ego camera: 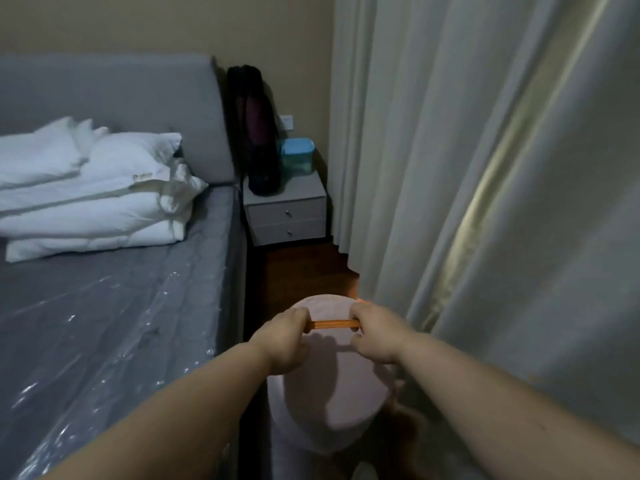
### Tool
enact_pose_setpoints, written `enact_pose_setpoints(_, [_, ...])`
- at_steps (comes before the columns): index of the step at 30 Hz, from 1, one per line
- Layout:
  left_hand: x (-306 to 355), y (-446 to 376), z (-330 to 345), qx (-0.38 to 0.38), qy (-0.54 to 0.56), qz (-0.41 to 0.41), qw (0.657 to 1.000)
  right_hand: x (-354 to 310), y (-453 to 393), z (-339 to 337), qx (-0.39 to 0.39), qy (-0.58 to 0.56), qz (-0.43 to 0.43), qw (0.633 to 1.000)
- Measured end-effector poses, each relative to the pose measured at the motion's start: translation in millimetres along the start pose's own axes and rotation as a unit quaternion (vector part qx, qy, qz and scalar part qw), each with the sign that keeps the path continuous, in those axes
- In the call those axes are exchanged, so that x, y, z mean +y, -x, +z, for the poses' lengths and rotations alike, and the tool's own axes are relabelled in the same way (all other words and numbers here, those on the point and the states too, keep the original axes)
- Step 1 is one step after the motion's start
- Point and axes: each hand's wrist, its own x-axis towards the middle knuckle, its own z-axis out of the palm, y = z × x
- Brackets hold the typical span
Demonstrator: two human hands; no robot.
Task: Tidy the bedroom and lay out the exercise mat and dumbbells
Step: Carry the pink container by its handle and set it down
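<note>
Both hands (330,336) on an orange bar (332,324), between plastic-wrapped bed (104,306) and curtain (485,168).

Grey bed (114,306), nightstand (285,216) (two drawers), curtains (450,150)

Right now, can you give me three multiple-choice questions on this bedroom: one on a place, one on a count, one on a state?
1. Where is the blue box?
A. on the nightstand
B. on the bed
C. on the floor

2. How many drawers has the nightstand?
A. one
B. two
C. four

3. What do the left hand and right hand do?
A. hang idle
B. grip the orange strap
C. pull the curtain

Answers: 1 A, it stands on the top beside a dark bag; 2 B, two fronts with knobs; 3 B, fingers curl round each strap end.
</note>
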Motion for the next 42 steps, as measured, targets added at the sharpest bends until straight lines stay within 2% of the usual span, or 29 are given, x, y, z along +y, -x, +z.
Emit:
enact_pose_setpoints(5, [-38.6,-119.0,-52.5,0.013,0.01,-0.082,0.996,3.8,-167.0,-46.8,-0.049,0.003,-0.07,0.996])
enact_pose_setpoints(9, [-70.7,-196.3,-85.4,0.012,0.018,-0.114,0.993,-4.8,-269.8,-67.3,-0.064,0.017,-0.077,0.995])
enact_pose_setpoints(14, [-143.5,-311.1,-108.0,0.006,0.039,-0.128,0.991,-12.2,-410.7,-75.1,-0.093,0.033,-0.098,0.99])
enact_pose_setpoints(18, [-209.9,-409.7,-123.1,-0.027,0.044,-0.122,0.991,-12.8,-522.8,-64.3,-0.115,0.024,-0.063,0.991])
enact_pose_setpoints(24, [-316.3,-543.5,-148.3,-0.116,0.051,-0.141,0.982,-25.5,-683.8,-38.9,-0.189,0.037,-0.033,0.981])
enact_pose_setpoints(27, [-350.9,-592.3,-143.4,-0.151,0.046,-0.17,0.973,-18.4,-733.2,-18.2,-0.219,0.037,-0.021,0.975])
enact_pose_setpoints(30, [-401.7,-659.4,-120.2,-0.17,0.034,-0.167,0.971,-2.9,-805.3,17.2,-0.231,0.014,-0.018,0.973])
enact_pose_setpoints(35, [-493.4,-748.7,-57.7,-0.166,0.018,-0.195,0.966,18.7,-921.5,92.1,-0.257,-0.003,-0.023,0.966])
enact_pose_setpoints(42, [-578.7,-822.5,31.7,-0.198,-0.014,-0.232,0.952,54.9,-1018.6,198.5,-0.278,-0.008,-0.004,0.96])
